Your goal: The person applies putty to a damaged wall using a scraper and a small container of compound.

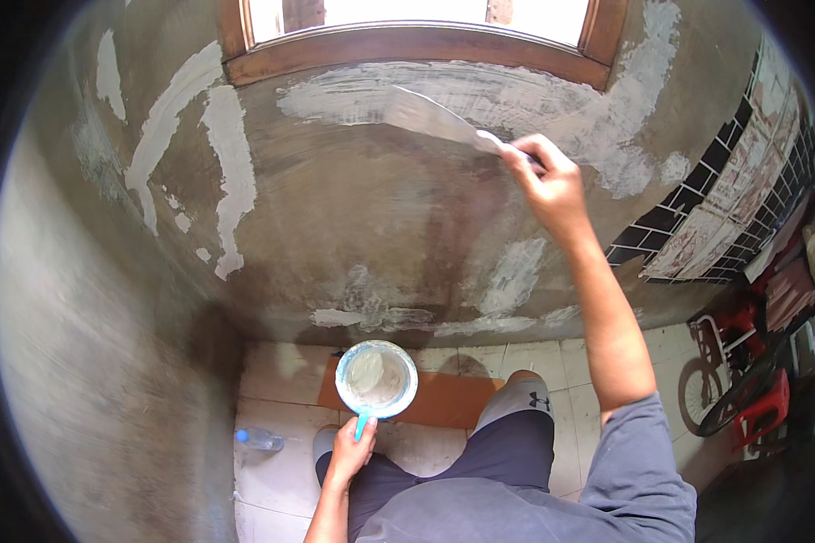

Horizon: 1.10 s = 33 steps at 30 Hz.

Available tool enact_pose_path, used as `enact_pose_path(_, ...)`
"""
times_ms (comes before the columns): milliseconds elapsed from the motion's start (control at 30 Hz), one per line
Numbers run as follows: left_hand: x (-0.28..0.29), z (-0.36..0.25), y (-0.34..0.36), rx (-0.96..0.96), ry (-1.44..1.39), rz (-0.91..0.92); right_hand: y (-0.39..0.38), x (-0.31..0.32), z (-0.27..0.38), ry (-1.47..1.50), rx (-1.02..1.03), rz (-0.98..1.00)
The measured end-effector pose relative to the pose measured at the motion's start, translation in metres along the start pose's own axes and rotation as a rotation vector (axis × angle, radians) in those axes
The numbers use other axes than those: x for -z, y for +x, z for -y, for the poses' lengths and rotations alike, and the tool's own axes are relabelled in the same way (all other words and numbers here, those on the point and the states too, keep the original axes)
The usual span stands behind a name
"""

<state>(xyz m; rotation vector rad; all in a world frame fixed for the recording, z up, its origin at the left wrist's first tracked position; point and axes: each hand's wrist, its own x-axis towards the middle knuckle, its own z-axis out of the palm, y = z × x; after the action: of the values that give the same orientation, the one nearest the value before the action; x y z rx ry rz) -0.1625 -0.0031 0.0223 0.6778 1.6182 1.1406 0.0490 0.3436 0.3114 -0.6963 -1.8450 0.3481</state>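
Note:
My right hand (541,185) grips the handle of a wide metal putty knife (430,116), its blade at the white filler (326,96) smeared on the grey wall (335,199) below a wood-framed window (417,50); I cannot tell if the blade touches. My left hand (349,448), low in the view, holds the cyan handle of a round pot (376,380) with pale white paste in it. More white patches (226,172) mark the wall at the left and along its foot.
My legs rest on the tiled floor (272,498) by an orange-brown board (444,398). A plastic bottle (263,440) lies by the left wall (91,362). At the right are black tiles (724,136), a bicycle (702,380), a red stool (762,407) and assorted clutter.

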Motion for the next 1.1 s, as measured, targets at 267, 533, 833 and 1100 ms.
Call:
enact_pose_path(267, -0.008, -0.003, -0.005, 0.007, -0.040, 0.011, -0.009, 0.051, -0.053, -0.049, -0.069, -0.192)
enact_pose_path(533, -0.012, 0.001, 0.004, 0.021, 0.017, 0.045, -0.054, 0.086, -0.076, 0.124, -0.188, -0.190)
enact_pose_path(833, -0.018, -0.012, -0.001, 0.000, 0.033, 0.012, -0.010, 0.000, -0.024, 0.016, -0.094, -0.157)
enact_pose_path(1100, -0.025, -0.009, 0.005, 0.042, 0.057, 0.020, -0.098, 0.101, -0.131, -0.025, -0.290, -0.272)
